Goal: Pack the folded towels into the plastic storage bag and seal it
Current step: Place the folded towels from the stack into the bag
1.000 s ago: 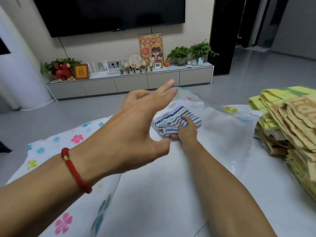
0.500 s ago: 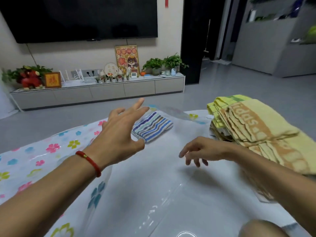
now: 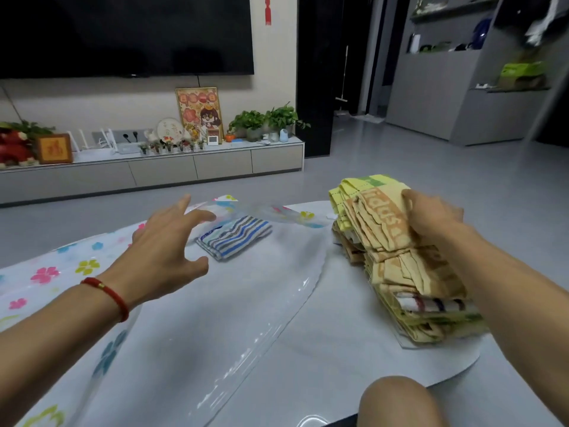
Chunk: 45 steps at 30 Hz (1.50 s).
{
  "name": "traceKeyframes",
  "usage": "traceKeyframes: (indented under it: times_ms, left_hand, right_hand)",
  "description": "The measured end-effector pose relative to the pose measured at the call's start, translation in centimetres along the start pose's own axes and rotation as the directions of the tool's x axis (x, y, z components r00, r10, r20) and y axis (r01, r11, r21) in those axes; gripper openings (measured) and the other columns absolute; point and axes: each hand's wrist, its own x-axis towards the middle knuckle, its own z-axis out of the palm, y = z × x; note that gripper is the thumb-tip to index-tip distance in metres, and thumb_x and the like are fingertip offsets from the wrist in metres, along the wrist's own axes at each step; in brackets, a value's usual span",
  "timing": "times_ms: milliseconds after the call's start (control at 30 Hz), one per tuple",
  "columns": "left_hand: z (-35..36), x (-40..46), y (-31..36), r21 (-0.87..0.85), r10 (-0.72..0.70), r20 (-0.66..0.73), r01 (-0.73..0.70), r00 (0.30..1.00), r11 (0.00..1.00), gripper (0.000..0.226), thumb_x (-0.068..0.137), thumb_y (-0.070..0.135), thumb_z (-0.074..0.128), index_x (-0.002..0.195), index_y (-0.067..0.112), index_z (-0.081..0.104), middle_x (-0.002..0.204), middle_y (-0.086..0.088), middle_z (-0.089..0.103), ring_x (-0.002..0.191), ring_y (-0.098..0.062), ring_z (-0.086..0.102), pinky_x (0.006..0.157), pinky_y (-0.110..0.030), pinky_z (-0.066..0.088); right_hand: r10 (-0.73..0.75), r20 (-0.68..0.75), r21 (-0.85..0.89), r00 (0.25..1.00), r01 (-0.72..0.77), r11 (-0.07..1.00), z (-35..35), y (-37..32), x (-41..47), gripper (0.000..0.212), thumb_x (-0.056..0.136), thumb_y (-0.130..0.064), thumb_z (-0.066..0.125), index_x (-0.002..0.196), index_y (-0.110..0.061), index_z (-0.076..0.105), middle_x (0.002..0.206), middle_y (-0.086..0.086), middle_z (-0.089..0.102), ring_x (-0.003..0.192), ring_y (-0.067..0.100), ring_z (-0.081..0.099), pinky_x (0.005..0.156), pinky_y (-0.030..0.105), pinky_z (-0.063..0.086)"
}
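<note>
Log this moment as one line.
left hand: open, lifting bag flap | right hand: gripping towel stack | striped towel: inside bag

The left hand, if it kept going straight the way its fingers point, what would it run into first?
Probably the raised clear flap of the plastic storage bag, just beyond the left hand. The striped towel lies lower and a little to the right, so the fingers may pass above it, though depth is hard to judge.

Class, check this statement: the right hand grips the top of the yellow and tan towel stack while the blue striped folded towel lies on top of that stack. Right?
Not quite. The head view shows the right hand gripping the yellow and tan towel stack, but the blue striped folded towel lies apart, inside the clear plastic storage bag.
</note>
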Motion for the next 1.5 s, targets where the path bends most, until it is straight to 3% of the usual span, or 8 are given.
traceKeyframes:
  times_ms: [267, 400, 533, 767, 867, 1167, 1400, 1500]
  left_hand:
    - [0.2, -1.1, 0.5, -0.020, -0.028, -0.001, 0.028, 1.000, 0.999, 0.064, 0.079, 0.034, 0.072, 0.136, 0.045, 0.045, 0.162, -0.007, 0.025, 0.145, -0.033, 0.027, 0.113, -0.058, 0.030]
    - [0.2, -2.0, 0.7, -0.043, -0.050, 0.013, 0.050, 0.999, 0.998, 0.068, 0.080, 0.034, 0.070, 0.141, 0.044, 0.042, 0.162, -0.007, 0.025, 0.146, -0.032, 0.025, 0.112, -0.059, 0.031]
    - [-0.3, -2.5, 0.5, -0.033, -0.065, 0.022, 0.065, 0.998, 0.997, 0.070, 0.081, 0.035, 0.068, 0.143, 0.050, 0.038, 0.162, -0.005, 0.024, 0.146, -0.032, 0.024, 0.110, -0.062, 0.030]
    - [0.9, -8.4, -2.1, 0.086, -0.127, 0.098, 0.119, 0.987, 0.989, 0.062, 0.081, 0.044, 0.061, 0.140, 0.052, 0.041, 0.159, 0.001, 0.029, 0.140, -0.030, 0.031, 0.100, -0.054, 0.041]
    - [1.6, -11.6, -4.2, 0.087, -0.159, 0.154, 0.147, 0.975, 0.985, 0.070, 0.083, 0.046, 0.060, 0.146, 0.050, 0.030, 0.163, 0.007, 0.021, 0.144, -0.025, 0.028, 0.102, -0.051, 0.040]
    - [-4.7, -8.1, -5.3, 0.052, 0.033, 0.103, -0.039, 0.994, 0.998, 0.097, 0.077, 0.037, 0.069, 0.156, 0.031, 0.013, 0.165, 0.015, 0.005, 0.147, -0.022, 0.025, 0.109, -0.053, 0.036]
    - [-6.1, -6.9, -6.3, 0.015, 0.128, 0.033, -0.129, 0.991, 0.992, 0.099, 0.076, 0.031, 0.071, 0.156, 0.028, 0.013, 0.165, 0.014, 0.003, 0.145, -0.008, 0.019, 0.107, -0.009, 0.009]
    - [-5.7, -7.2, -6.4, -0.018, 0.126, 0.022, -0.126, 0.992, 0.992, 0.095, 0.077, 0.030, 0.066, 0.156, 0.031, 0.013, 0.164, 0.018, 0.003, 0.145, -0.008, 0.019, 0.107, -0.009, 0.010]
  right_hand:
    - [-0.309, 0.296, 0.582, 0.904, 0.086, 0.809, -7.2, 0.4, -2.8, 0.045, 0.097, -0.009, 0.059, 0.130, -0.037, 0.071, 0.140, 0.002, 0.054, 0.115, 0.025, 0.061, 0.089, 0.034, 0.056]
    - [-0.452, 0.121, 0.631, 0.884, 0.283, 0.723, -11.4, -3.0, -8.5, 0.033, 0.088, -0.024, 0.059, 0.097, -0.045, 0.082, 0.113, -0.016, 0.072, 0.095, 0.009, 0.067, 0.075, 0.022, 0.051]
    - [-0.676, 0.350, 0.591, 0.648, 0.407, 0.696, -9.4, -11.5, -14.6, 0.038, 0.082, -0.027, 0.059, 0.107, -0.046, 0.081, 0.114, -0.022, 0.075, 0.101, 0.003, 0.068, 0.091, 0.023, 0.054]
    - [-0.630, 0.359, 0.788, 0.689, 0.139, 0.601, -4.5, -21.9, -16.4, 0.059, 0.090, -0.004, 0.048, 0.145, -0.022, 0.060, 0.119, 0.001, 0.070, 0.083, 0.016, 0.069, 0.066, 0.024, 0.059]
    - [-0.633, 0.320, 0.840, 0.705, 0.098, 0.534, -4.1, -21.9, -16.3, 0.065, 0.086, -0.004, 0.049, 0.143, -0.031, 0.061, 0.119, 0.001, 0.070, 0.098, 0.029, 0.070, 0.085, 0.044, 0.058]
    - [-0.740, 0.483, 0.875, 0.467, -0.243, 0.418, 0.5, -25.0, -20.2, 0.058, 0.093, 0.007, 0.044, 0.125, -0.030, 0.075, 0.126, -0.002, 0.071, 0.100, 0.016, 0.073, 0.075, 0.025, 0.061]
    - [-0.565, 0.379, 0.819, 0.733, -0.550, -0.164, 4.2, -38.6, -19.8, 0.056, 0.095, 0.012, 0.041, 0.136, -0.019, 0.064, 0.128, 0.017, 0.068, 0.097, 0.028, 0.070, 0.070, 0.031, 0.061]
    - [-0.482, 0.408, 0.911, 0.775, -0.381, 0.159, 9.1, -41.3, -21.1, 0.050, 0.097, 0.002, 0.053, 0.145, -0.012, 0.055, 0.140, 0.017, 0.062, 0.112, 0.032, 0.067, 0.089, 0.028, 0.058]
